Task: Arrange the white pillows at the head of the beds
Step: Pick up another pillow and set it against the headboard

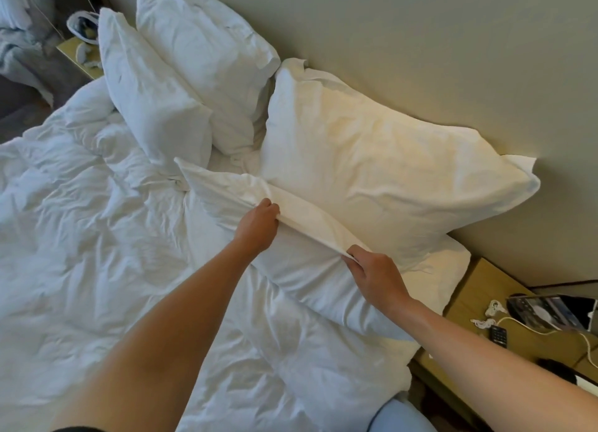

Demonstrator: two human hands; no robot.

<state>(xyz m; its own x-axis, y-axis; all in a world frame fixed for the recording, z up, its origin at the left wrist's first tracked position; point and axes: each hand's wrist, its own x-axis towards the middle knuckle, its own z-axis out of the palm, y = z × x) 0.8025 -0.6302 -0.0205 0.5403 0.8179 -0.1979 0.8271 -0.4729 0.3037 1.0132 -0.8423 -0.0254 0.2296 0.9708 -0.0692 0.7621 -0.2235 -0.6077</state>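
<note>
Both hands have hold of the front pillow (310,269) along its upper seam. The left hand (259,226) has its fingers curled over the flat hem, and the right hand (377,274) pinches the same edge further along. The pillow lies directly under and ahead of the hands, its long axis running from beyond the left hand's far side down past the right hand toward the worktop (485,302). The two hands sit about evenly along that axis, neither clearly nearer the middle.

Just beyond the hands, touching the held pillow's far edge, a second pillow (388,175) leans against the wall (420,43); any lift or shove will, I judge, carry the front one up against it. Further off past the left hand, two more pillows (181,75) stand propped one before the other.

Everything is soft white cotton, creased and plump, with thin flat flanges at the edges. The duvet (97,221) on the near side of the left hand is rumpled. Beyond the right hand, the worktop carries cables and a dark remote.
</note>
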